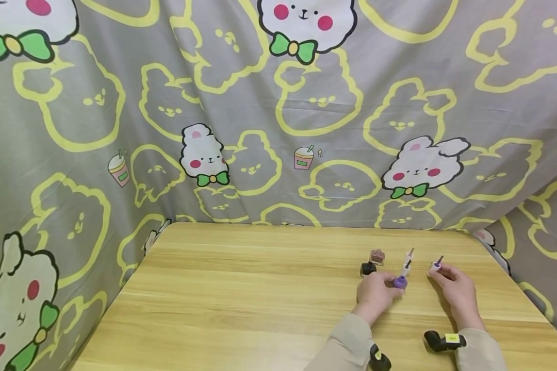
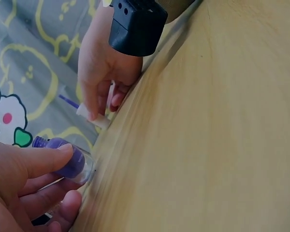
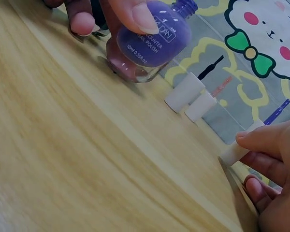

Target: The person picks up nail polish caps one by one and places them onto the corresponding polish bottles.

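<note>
My left hand (image 1: pixel 374 294) holds an uncapped purple nail polish bottle (image 3: pixel 157 34) between thumb and fingers, low over the table. My right hand (image 1: pixel 457 291) pinches a white cap (image 3: pixel 236 151) with its brush pointing up, purple polish on the bristles. The cap's base is right at the tabletop. Between the hands stand two more white caps, brushes up: one with a black brush (image 3: pixel 182 92), one with a pinkish brush (image 3: pixel 201 107). A black polish bottle (image 1: pixel 367 268) and a dusty pink bottle (image 1: pixel 377 256) stand just beyond my left hand.
The wooden table (image 1: pixel 241 288) reaches back to a grey curtain (image 1: pixel 260 113) printed with rabbits and yellow outlines. Black wrist cameras (image 1: pixel 444 340) sit on both sleeves.
</note>
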The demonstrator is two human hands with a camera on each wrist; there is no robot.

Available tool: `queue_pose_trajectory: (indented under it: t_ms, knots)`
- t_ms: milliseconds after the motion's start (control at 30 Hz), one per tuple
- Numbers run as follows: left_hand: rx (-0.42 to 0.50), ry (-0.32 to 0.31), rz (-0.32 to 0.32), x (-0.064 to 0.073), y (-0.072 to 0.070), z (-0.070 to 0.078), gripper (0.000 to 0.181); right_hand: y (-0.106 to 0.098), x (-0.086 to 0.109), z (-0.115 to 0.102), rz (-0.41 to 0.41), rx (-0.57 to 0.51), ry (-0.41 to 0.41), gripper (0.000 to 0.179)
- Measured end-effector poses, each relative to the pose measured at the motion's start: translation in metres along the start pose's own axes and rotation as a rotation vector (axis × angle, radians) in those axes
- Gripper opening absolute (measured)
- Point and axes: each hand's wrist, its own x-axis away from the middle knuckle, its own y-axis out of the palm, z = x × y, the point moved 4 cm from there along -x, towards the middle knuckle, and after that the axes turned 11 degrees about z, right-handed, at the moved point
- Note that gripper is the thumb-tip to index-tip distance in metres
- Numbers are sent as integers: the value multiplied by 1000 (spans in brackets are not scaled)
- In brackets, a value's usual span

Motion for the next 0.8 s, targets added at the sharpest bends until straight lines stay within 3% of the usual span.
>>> queue_pose_trajectory:
  t_ms: [200,333,500,800]
  knots:
    - [71,13,-61,3,-7,0,22,-3,1,1,-6,-9,9,55]
    - [120,53,-84,2,-13,1,21,-6,3,1,-36,5,-24,56]
    - [111,112,-85,3,-20,0,19,-10,5,0,-94,20,-89,55]
    - [144,97,-135,8,-29,-3,19,-19,12,-2,-170,68,-176,64]
